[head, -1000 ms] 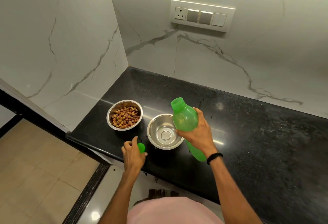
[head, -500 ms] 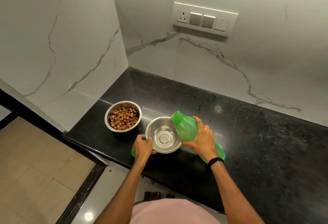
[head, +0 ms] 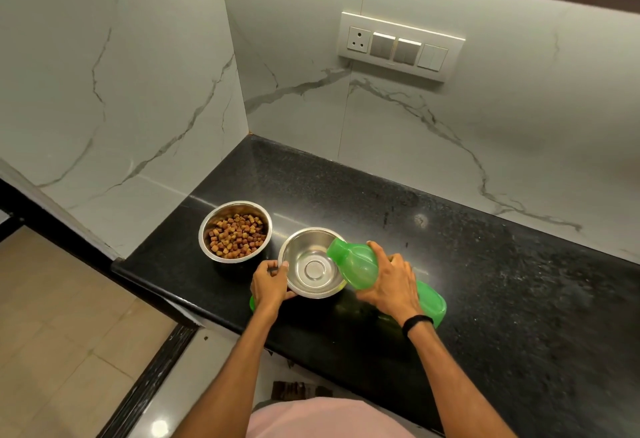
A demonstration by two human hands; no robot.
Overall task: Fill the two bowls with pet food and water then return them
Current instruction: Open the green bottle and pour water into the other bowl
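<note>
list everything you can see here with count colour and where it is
food bowl: 1, steel, on counter near the corner
pet food: many pieces, brown, in food bowl
empty bowl: 1, steel, near counter's front edge
bottle: 1, green, uncapped, tilted, mouth over empty bowl
cap: 1, green, mostly hidden under left hand
counter: 1, black
switch plate: 1, white, back wall
wristband: 1, black, right wrist
left hand: 1, grips empty bowl's rim
right hand: 1, grips bottle
</note>
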